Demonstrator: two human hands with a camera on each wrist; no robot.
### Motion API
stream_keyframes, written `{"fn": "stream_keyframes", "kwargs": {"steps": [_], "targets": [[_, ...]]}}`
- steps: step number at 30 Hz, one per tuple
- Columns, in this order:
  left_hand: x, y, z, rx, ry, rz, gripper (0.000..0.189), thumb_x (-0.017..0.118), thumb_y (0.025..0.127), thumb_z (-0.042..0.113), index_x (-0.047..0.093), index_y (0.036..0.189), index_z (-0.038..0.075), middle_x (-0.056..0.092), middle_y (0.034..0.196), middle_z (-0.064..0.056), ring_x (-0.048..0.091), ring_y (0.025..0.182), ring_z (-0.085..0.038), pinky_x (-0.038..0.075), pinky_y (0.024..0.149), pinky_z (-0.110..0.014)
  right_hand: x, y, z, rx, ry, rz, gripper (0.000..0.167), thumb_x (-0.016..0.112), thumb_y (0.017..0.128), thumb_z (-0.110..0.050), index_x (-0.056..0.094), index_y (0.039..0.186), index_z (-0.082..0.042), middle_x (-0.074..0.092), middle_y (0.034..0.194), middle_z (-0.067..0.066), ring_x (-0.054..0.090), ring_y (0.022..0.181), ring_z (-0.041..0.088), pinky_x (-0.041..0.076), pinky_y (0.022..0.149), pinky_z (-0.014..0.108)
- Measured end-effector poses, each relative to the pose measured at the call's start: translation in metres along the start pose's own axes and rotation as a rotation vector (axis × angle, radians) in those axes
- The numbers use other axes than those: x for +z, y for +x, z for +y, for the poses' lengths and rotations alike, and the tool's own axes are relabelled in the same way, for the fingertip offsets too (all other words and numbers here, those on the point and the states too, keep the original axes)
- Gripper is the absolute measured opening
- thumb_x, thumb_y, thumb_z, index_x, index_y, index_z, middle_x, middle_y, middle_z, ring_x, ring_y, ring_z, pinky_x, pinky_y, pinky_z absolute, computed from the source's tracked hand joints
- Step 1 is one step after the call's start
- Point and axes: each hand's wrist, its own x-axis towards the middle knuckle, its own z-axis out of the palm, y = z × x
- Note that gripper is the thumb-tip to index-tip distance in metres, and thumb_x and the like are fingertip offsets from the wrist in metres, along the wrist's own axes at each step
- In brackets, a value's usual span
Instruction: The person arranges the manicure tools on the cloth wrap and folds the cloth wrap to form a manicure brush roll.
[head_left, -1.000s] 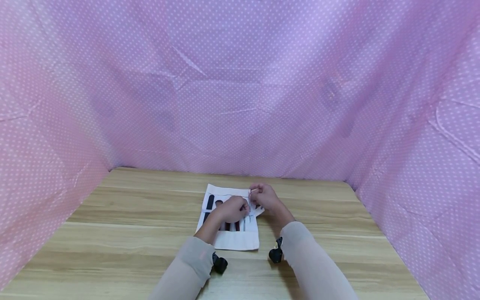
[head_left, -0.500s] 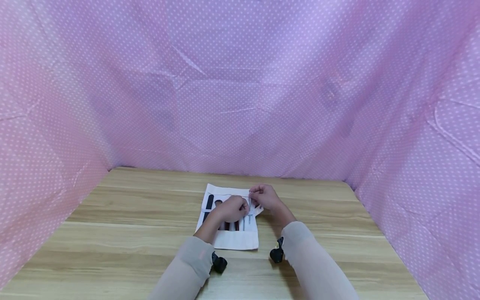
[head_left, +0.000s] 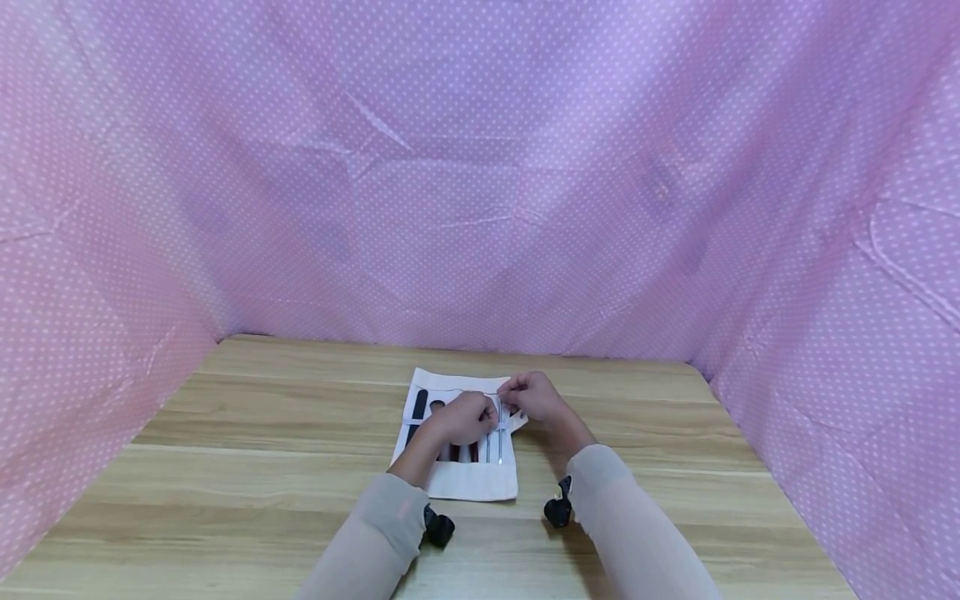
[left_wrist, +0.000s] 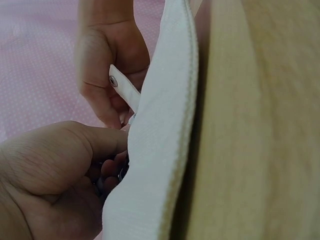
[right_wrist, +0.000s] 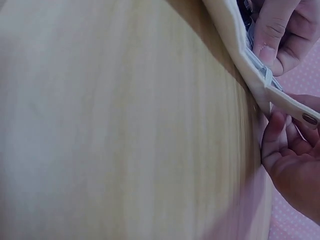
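Note:
A white fabric tool roll [head_left: 474, 483] lies unfolded on the table, with slim tools tucked under a white elastic band [right_wrist: 268, 77]. My right hand [head_left: 531, 395] pinches the upper end of a thin metal rod-like tool [head_left: 501, 446] at the roll's right side; the rod passes beneath the band and reaches the lower pocket. Beside it my left hand [head_left: 467, 417] has thumb and fingers curled, pinching the band close to the rod. It covers the middle tools. In the left wrist view, cloth hides the left fingertips [left_wrist: 120, 142].
On the roll's left are a black flat file [head_left: 420, 405] and a dark-headed brush [head_left: 437, 406]. A snap strap [left_wrist: 122, 87] sticks out from its right edge. Pink dotted cloth [head_left: 480, 208] surrounds the wooden table [head_left: 262, 467].
My right hand has moved slightly down toward me, sliding the metal rod lower under the band until its tip reaches the pocket. The left hand has stayed in place.

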Motion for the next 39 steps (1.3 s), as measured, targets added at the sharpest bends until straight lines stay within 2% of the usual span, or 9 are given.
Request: {"fn": "stream_keyframes", "kwargs": {"steps": [8, 12, 23, 31, 35, 39], "targets": [[0.002, 0.000, -0.002, -0.004, -0.011, -0.005, 0.019, 0.059, 0.097, 0.000, 0.070, 0.085, 0.010, 0.061, 0.075, 0.005, 0.053, 0.066, -0.008, 0.048, 0.070, -0.026, -0.009, -0.003, 0.001, -0.009, -0.114, -0.086, 0.014, 0.062, 0.095, 0.004, 0.076, 0.094, 0.002, 0.070, 0.087, 0.004, 0.059, 0.076, 0.014, 0.047, 0.063, 0.024], [0.001, 0.000, -0.001, -0.014, -0.009, -0.005, 0.019, 0.059, 0.098, 0.001, 0.071, 0.086, 0.011, 0.062, 0.077, 0.006, 0.054, 0.068, -0.008, 0.049, 0.072, -0.027, -0.012, -0.004, -0.001, -0.032, -0.163, -0.130, 0.013, 0.064, 0.095, 0.003, 0.077, 0.094, 0.002, 0.071, 0.086, 0.003, 0.057, 0.075, 0.013, 0.046, 0.065, 0.024], [0.001, 0.001, -0.001, -0.020, 0.027, -0.001, 0.020, 0.060, 0.095, 0.000, 0.071, 0.085, 0.012, 0.063, 0.078, 0.006, 0.055, 0.068, -0.008, 0.049, 0.073, -0.028, -0.012, -0.002, -0.001, -0.065, -0.273, -0.147, 0.014, 0.065, 0.095, 0.001, 0.079, 0.095, -0.001, 0.071, 0.086, 0.001, 0.057, 0.077, 0.013, 0.047, 0.067, 0.025], [0.001, 0.000, -0.001, -0.015, 0.029, 0.001, 0.019, 0.062, 0.095, 0.000, 0.071, 0.083, 0.012, 0.062, 0.076, 0.006, 0.054, 0.066, -0.008, 0.048, 0.070, -0.026, -0.016, -0.004, 0.000, -0.043, -0.213, -0.153, 0.015, 0.063, 0.098, 0.000, 0.078, 0.101, 0.000, 0.071, 0.092, 0.004, 0.058, 0.080, 0.015, 0.048, 0.069, 0.027], [0.001, 0.001, -0.001, -0.005, 0.029, 0.007, 0.018, 0.062, 0.094, 0.000, 0.071, 0.084, 0.012, 0.063, 0.077, 0.006, 0.054, 0.067, -0.008, 0.048, 0.071, -0.026, -0.020, -0.006, 0.000, -0.044, -0.159, -0.155, 0.016, 0.060, 0.099, 0.000, 0.075, 0.105, 0.004, 0.072, 0.097, 0.011, 0.062, 0.084, 0.017, 0.051, 0.072, 0.028], [0.000, 0.000, -0.002, -0.023, -0.004, -0.003, 0.014, 0.064, 0.096, 0.003, 0.072, 0.088, 0.011, 0.064, 0.081, 0.006, 0.056, 0.071, -0.008, 0.050, 0.073, -0.027, -0.023, -0.010, -0.003, -0.042, -0.140, -0.150, 0.020, 0.057, 0.101, -0.002, 0.070, 0.113, 0.007, 0.072, 0.103, 0.016, 0.065, 0.091, 0.020, 0.054, 0.077, 0.030]]}}
